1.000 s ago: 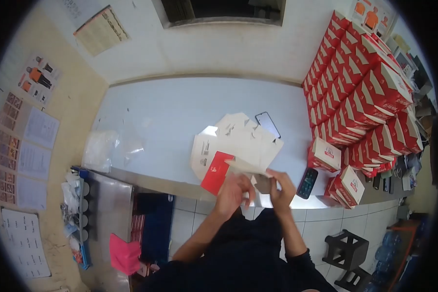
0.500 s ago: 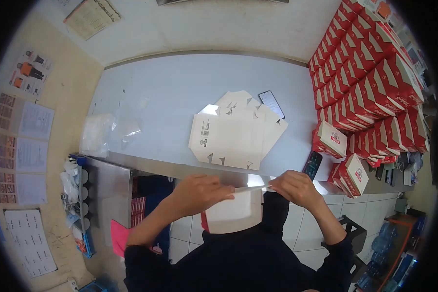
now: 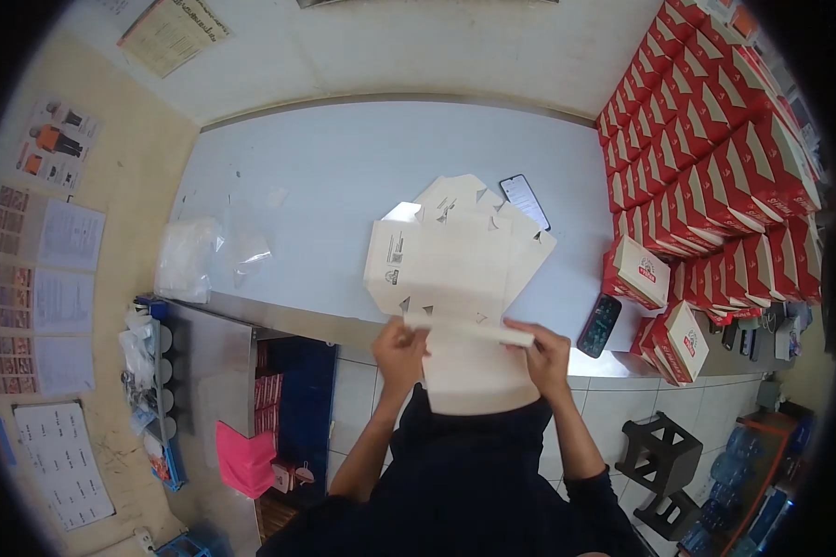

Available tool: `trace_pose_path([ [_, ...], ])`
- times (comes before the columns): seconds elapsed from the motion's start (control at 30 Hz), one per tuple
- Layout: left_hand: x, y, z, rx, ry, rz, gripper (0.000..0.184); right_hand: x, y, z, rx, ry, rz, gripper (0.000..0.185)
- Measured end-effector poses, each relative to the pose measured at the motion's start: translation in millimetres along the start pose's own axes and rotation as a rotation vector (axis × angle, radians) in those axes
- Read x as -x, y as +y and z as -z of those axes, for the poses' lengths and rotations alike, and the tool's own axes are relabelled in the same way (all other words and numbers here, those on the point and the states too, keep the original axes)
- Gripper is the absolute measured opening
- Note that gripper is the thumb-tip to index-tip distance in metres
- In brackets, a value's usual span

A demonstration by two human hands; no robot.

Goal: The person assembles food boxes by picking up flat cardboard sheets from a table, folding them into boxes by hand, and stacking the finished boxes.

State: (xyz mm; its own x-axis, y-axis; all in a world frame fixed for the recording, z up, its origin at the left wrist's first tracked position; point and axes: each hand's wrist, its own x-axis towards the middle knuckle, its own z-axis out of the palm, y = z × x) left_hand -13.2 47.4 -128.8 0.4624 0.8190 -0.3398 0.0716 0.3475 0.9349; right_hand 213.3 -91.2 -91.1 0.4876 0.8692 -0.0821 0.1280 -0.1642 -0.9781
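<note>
the tabletop [image 3: 325, 176] is pale and extends on all sides of the pile of flat card blanks [image 3: 455, 251], the reference for every position below. the stack of red and cream boxes [image 3: 715, 158] rises in several rows to the right of the pile. a black stool [image 3: 659, 455] stands on the tiled floor, nearer the person than the pile and to its right. the pile consists of cream sheets, overlapping at differing angles, with small printed marks on the left part. clear plastic bags [image 3: 186, 260] lie well to the left of the pile.

the card piece in hand [image 3: 483, 385] is located at the near side of the pile, in front of the person's dark clothing. its plain cream face is visible; a narrow strip stands folded along its far edge. contact with the pile cannot be determined.

the right hand [image 3: 546, 357], near and right of the pile, is closed at the strip's right end, gripping it between thumb and fingers. the left hand [image 3: 399, 357], near and left of the pile, is partly curled at the card's left edge; whether it grips cannot be determined. a light-screened phone [image 3: 525, 202] lies just beside the pile's far right edge.
</note>
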Motion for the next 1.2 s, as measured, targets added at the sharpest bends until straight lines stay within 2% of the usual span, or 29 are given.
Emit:
trace_pose_path([
  [0.07,-32.0,-10.2,-17.9,-0.353,0.137,-0.141,0.028,-18.7,-9.4,-19.3,-0.069,0.075,-0.082,0.034],
  [0.1,-42.9,-7.9,-27.6,-0.471,0.184,-0.184,0.028,-29.9,-6.9,-26.3,0.079,0.113,-0.063,0.033],
  [0.13,-46.3,5.6,-39.7,-0.528,0.177,-0.386,0.035,-41.5,-0.5,-28.5,0.228,0.149,-0.044,0.033],
  [0.17,-51.2,12.8,-47.4,-0.58,0.167,-0.584,0.042,-52.0,17.1,-29.6,0.233,0.153,-0.054,0.033],
  [0.2,-59.7,8.3,-44.2,-0.578,0.16,-0.57,0.042,-60.8,41.6,-31.8,0.284,0.164,-0.022,0.034],
  [0.27,-79.6,-6.8,-22.7,-0.793,0.027,-0.564,0.056,-72.7,64.4,-23.6,0.335,0.167,-0.008,0.035],
  [0.33,-95.7,-24.4,-10.5,-0.863,0.07,-0.514,0.053,-81.0,82.8,-7.2,0.656,0.016,0.14,0.041],
  [0.37,-103.1,-42.0,-3.2,-0.828,0.088,-0.452,0.048,-81.3,101.9,-7.8,0.696,0.04,0.116,0.049],
  [0.4,-107.2,-60.9,4.7,-0.793,0.108,-0.391,0.044,-76.8,118.5,-18.7,0.689,0.021,0.103,0.049],
  [0.43,-110.2,-78.5,-1.4,-0.648,0.163,-0.44,0.038,-71.0,130.1,-29.6,0.561,0.087,0.078,0.052],
  [0.47,-112.1,-94.9,-8.4,-0.652,0.162,-0.431,0.038,-65.7,140.4,-37.3,0.435,0.16,0.055,0.056],
  [0.5,-110.5,-105.1,-16.0,-0.531,0.205,-0.345,0.039,-60.0,141.6,-46.1,0.226,0.148,-0.061,0.055],
  [0.53,-108.3,-114.0,-18.3,-0.41,0.248,-0.256,0.041,-58.0,143.4,-51.6,0.223,0.143,-0.071,0.055],
  [0.6,-102.7,-122.5,-15.5,-0.41,0.255,-0.271,0.044,-51.6,144.0,-59.3,0.02,0.241,-0.161,0.05],
  [0.63,-99.2,-122.4,-15.3,-0.404,0.263,-0.276,0.048,-51.0,142.7,-59.2,-0.05,0.249,-0.122,0.055],
  [0.8,-95.2,-111.3,-27.3,-0.373,0.3,-0.24,0.055,-53.1,145.6,-52.8,0.036,0.151,-0.07,0.056],
  [0.87,-101.0,-121.0,-27.6,-0.537,0.333,-0.379,0.056,-53.8,147.8,-45.8,0.061,0.128,-0.057,0.056],
  [0.9,-99.8,-118.8,-26.7,-0.537,0.333,-0.378,0.056,-54.1,148.3,-41.6,0.157,0.079,-0.021,0.059],
  [0.97,-98.3,-113.7,-17.3,-0.503,0.177,-0.376,0.051,-57.3,150.7,-34.5,0.253,0.026,0.015,0.062],
  [1.0,-99.3,-113.1,-8.4,-0.504,0.177,-0.369,0.051,-58.2,150.8,-30.9,0.223,0.01,0.052,0.063],
  [1.07,-100.8,-114.1,9.1,-0.719,0.058,-0.656,0.049,-60.9,156.8,-21.6,0.188,-0.01,0.074,0.065],
  [1.1,-101.0,-116.8,10.5,-0.725,0.052,-0.639,0.049,-63.2,162.7,-15.7,0.268,-0.046,0.111,0.064],
  [1.13,-100.7,-119.1,11.2,-0.543,0.017,-0.532,0.05,-66.6,157.7,-14.8,0.347,-0.085,0.146,0.063],
  [1.17,-99.4,-120.5,11.0,-0.36,-0.01,-0.426,0.051,-68.7,150.4,-11.2,0.294,-0.11,0.063,0.063],
  [1.2,-99.0,-121.1,9.7,-0.364,-0.006,-0.419,0.051,-70.6,146.3,-9.5,0.29,-0.116,0.058,0.063],
])
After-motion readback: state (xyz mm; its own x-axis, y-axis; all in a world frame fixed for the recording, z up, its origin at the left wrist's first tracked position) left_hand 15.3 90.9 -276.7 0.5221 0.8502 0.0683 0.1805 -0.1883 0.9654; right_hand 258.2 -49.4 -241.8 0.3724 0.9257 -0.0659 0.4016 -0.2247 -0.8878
